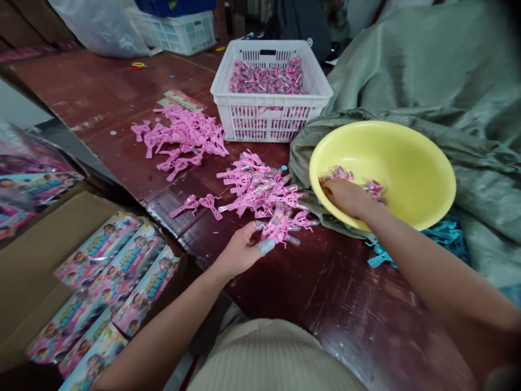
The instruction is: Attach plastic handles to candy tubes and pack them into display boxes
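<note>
My left hand (pixel 241 251) has a silvery wrap on one finger and is closed on a bunch of pink plastic toys (pixel 280 227), with small clear candy tubes among them. Just beyond it spreads a pile of pink toys with tubes attached (pixel 260 187). Inside the left part of a yellow basin (pixel 411 163) is my right hand (pixel 348 196). Its fingers curl down and are mostly hidden, so what they hold cannot be made out. Small pink-capped candy tubes (pixel 373 189) lie around that hand in the basin.
A white crate (pixel 272 100) of pink-capped tubes stands behind the piles. Left of it lie more pink toys (pixel 183 133) and yellow scissors (pixel 138 65). An open carton (pixel 36 250) holds printed packs at lower left. Blue toys (pixel 445 239) and a grey-green cloth (pixel 407 60) adjoin the basin.
</note>
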`<state>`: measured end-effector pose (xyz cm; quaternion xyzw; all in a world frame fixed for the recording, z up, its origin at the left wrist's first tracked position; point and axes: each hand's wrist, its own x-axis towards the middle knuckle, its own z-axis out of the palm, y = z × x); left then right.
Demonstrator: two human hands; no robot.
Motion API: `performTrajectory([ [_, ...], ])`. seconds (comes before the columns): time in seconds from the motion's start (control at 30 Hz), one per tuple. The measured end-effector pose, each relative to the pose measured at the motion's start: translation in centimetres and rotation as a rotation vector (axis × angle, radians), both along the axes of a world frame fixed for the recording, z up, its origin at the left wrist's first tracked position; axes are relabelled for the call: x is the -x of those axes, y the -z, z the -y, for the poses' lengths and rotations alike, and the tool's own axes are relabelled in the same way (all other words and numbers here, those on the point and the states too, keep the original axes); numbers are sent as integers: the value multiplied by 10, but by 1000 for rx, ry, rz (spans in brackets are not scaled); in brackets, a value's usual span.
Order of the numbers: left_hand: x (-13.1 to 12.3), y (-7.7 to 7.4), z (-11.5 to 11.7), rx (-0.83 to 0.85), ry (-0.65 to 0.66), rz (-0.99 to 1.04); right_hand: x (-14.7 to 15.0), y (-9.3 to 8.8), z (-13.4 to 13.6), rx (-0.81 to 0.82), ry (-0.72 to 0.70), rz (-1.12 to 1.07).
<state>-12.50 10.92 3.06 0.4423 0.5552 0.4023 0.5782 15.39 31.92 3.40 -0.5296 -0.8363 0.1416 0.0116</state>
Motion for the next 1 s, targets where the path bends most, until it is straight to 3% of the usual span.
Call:
performTrajectory([
  [0.1, 2, 3, -1, -29, -26, -95, -1, -8, 8, -104, -23, -34],
  [0.2, 7, 3, 0, 36, -49, -46, 5, -28, 44, -244, -62, -352],
  [0.27, 7, 1, 0, 80, -46, 50, 16, -40, 79, -79, -184, -604],
  [0.37, 2, -4, -2, 110, -33, 151, 39, -46, 123, 136, -327, -745],
  [0.57, 0, -12, -2, -90, 39, 133, 51, -42, 145, -23, -420, -720],
  [0.77, 5, -16, 3, -248, 33, -52, 56, -38, 155, -32, -329, -797],
  [1.0, 4, -6, 8, -391, 8, -115, 67, -28, 170, 125, -121, -905],
])
